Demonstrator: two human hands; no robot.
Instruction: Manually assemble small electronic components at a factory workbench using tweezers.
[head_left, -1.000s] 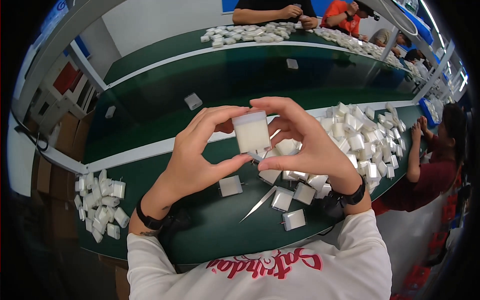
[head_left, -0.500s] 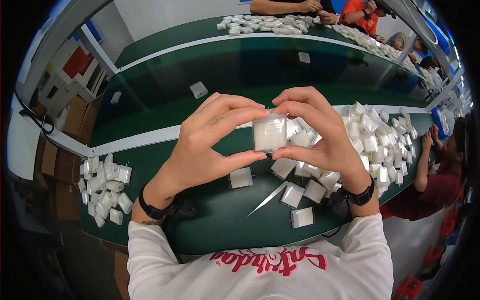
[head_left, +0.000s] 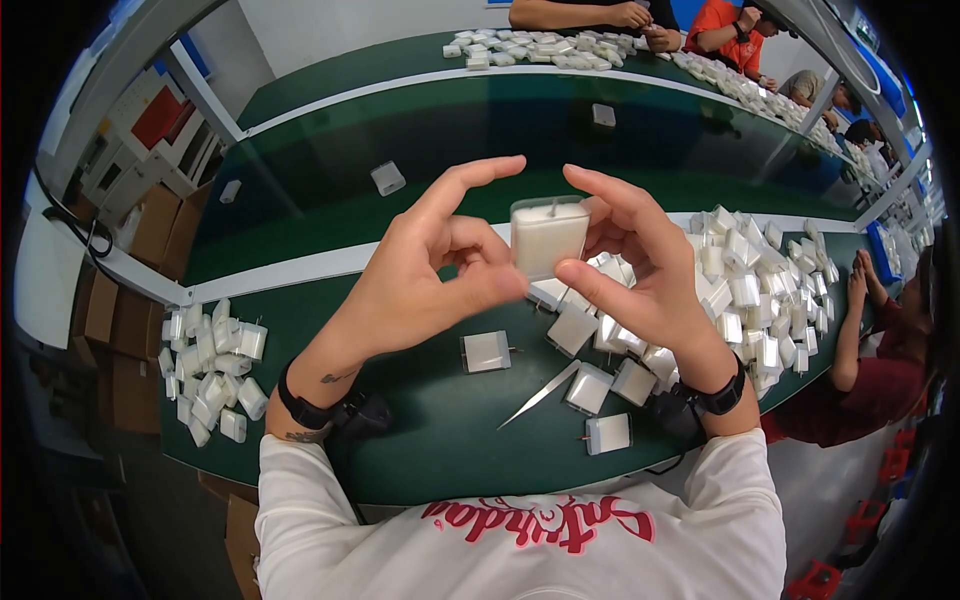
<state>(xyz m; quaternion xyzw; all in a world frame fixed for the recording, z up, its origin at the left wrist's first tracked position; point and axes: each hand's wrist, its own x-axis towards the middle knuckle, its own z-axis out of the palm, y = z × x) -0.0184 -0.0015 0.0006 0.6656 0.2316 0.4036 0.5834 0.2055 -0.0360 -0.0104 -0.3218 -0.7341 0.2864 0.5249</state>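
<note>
A small clear plastic case with a white filling (head_left: 549,240) is held up over the table, its narrow top edge with a thin metal pin turned into view. My right hand (head_left: 640,255) grips it between the thumb in front and fingers at its right side and behind. My left hand (head_left: 435,265) is at its left edge, index finger stretched out above and fingers apart; the slightly blurred thumb is by the lower left corner. Below lie a single similar case (head_left: 487,352) and white pointed tweezers (head_left: 538,395).
A large heap of cases (head_left: 745,270) lies on the right, a smaller pile (head_left: 210,370) on the left. Beyond the white rail (head_left: 300,272), scattered cases (head_left: 388,178) rest on a dark green surface. One co-worker (head_left: 890,350) sits at the right; others work at the far table.
The case has tilted so that its top edge and pin show. My left index finger has lifted off it; my right index finger has also risen from its top.
</note>
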